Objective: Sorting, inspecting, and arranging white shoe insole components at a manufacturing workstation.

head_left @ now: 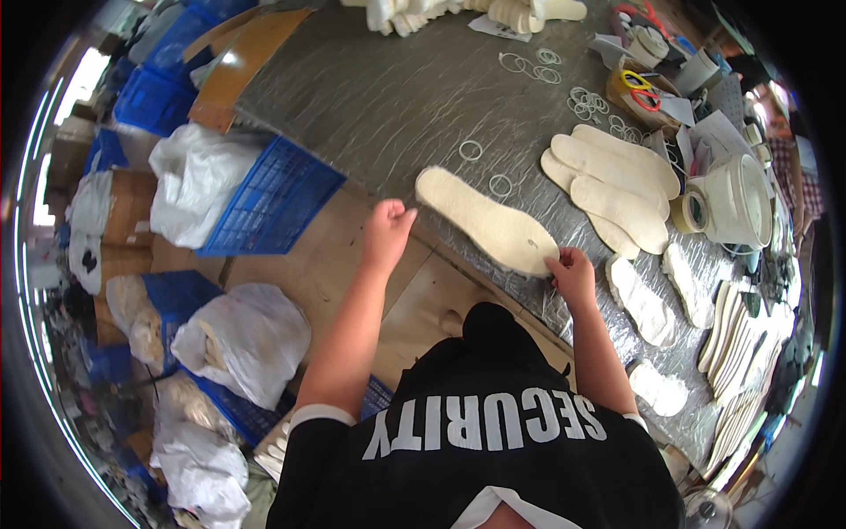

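Observation:
A cream, fuzzy insole [485, 219] is held over the near edge of the dark table. My right hand [575, 275] pinches its wider end, at the lower right, between thumb and fingers. Just off the narrower end is my left hand [386, 236], its fingers curled in and apart from the insole; nothing shows in them. To the right of the held insole, several flat cream insoles [617, 163] overlap on the table. Two pale elastic rings, one ring [500, 185] beside the insole and another ring [471, 150] farther off, lie beyond it.
More rings [586, 103] lie toward the back right. Beyond the insoles stand a white bucket [738, 203], a tape roll [690, 212] and a box with scissors [641, 90]. Insole stacks [736, 348] line the right side. Blue crates [273, 198] and white bags [242, 339] crowd the floor at left.

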### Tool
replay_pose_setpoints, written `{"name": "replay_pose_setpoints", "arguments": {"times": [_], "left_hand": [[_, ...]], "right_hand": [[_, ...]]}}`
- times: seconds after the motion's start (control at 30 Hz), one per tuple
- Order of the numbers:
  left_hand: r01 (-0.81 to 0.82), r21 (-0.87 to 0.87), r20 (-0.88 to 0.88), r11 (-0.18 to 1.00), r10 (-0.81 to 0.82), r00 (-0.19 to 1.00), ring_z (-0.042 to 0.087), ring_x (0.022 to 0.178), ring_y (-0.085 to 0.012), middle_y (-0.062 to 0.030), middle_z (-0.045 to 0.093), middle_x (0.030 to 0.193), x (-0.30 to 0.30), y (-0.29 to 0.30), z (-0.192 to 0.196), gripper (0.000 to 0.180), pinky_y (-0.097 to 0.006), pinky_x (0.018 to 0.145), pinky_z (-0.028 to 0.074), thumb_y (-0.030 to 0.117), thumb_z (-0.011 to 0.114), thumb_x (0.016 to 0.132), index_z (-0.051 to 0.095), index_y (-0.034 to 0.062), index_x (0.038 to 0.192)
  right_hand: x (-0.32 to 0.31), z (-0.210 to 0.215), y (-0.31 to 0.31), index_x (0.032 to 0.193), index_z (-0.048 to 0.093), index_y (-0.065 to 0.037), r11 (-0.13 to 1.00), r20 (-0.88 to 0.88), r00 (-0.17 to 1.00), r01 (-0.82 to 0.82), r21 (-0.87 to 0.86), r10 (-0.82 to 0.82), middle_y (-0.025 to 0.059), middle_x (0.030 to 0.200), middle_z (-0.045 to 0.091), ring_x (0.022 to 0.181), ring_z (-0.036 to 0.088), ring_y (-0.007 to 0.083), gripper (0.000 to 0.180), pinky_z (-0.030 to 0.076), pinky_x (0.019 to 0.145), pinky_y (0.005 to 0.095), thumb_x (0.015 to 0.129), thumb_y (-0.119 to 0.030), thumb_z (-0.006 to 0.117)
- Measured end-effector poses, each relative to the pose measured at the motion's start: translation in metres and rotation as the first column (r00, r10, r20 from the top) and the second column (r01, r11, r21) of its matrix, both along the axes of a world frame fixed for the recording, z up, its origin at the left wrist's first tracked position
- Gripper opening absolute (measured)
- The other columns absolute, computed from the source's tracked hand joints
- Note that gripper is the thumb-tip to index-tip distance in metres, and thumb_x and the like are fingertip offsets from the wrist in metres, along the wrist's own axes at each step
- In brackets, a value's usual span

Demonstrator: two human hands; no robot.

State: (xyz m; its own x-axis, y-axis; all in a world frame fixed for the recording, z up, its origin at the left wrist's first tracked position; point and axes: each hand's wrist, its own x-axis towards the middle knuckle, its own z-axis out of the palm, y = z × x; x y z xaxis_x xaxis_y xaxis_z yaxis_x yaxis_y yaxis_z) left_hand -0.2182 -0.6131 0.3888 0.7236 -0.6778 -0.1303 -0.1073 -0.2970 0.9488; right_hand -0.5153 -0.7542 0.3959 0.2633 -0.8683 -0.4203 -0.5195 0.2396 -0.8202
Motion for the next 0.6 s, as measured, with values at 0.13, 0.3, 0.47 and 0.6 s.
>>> {"name": "replay_pose_setpoints", "arguments": {"times": [0.13,0.3,0.47,0.6], "left_hand": [[0.050,0.171,-0.200,0.984,-0.015,0.980,0.052,0.064,-0.0076,-0.0036,0.062,0.083,0.027,-0.080,0.019,0.028,-0.024,0.053,0.041,0.014,0.073,0.076,0.060,-0.0014,0.095],[0.393,0.205,-0.428,0.897,-0.279,0.860,0.055,0.071,-0.0091,-0.0039,0.062,0.087,0.052,-0.085,0.021,0.030,-0.025,0.060,0.042,0.005,0.073,0.071,0.061,-0.0011,0.098],[0.375,-0.113,-0.621,0.920,-0.360,0.696,0.059,0.085,-0.0124,-0.0041,0.063,0.091,0.070,-0.088,0.014,0.028,-0.026,0.078,0.048,-0.011,0.070,0.069,0.061,0.0025,0.092],[0.402,-0.153,-0.652,0.903,-0.398,0.645,0.060,0.092,-0.0178,-0.0056,0.063,0.093,0.094,-0.106,0.011,0.030,-0.032,0.086,0.048,-0.015,0.069,0.068,0.059,0.0044,0.088]], "right_hand": [[-0.001,-0.001,0.001,0.090,0.057,0.001,0.999,0.015,0.999,0.038,0.008,-0.038,0.0026,0.069,0.056,0.055,0.052,0.0085,0.022,0.044,0.048,0.0247,0.077,-0.011,0.070],[-0.001,-0.005,0.001,0.096,0.055,-0.003,0.976,0.142,0.976,0.138,0.171,-0.163,-0.0011,0.074,0.056,0.060,0.048,0.0039,0.028,0.040,0.054,0.0197,0.072,0.000,0.071],[0.000,0.003,-0.007,0.117,0.055,-0.002,0.975,0.283,0.944,0.117,0.189,-0.168,-0.0024,0.082,0.058,0.066,0.046,0.0024,0.050,0.040,0.060,0.0178,0.070,0.001,0.073],[0.022,0.012,-0.010,0.093,0.065,-0.003,0.968,0.237,0.959,0.097,0.233,-0.153,-0.0013,0.089,0.058,0.082,0.053,0.0072,0.024,0.044,0.074,0.0211,0.071,0.003,0.073]]}}
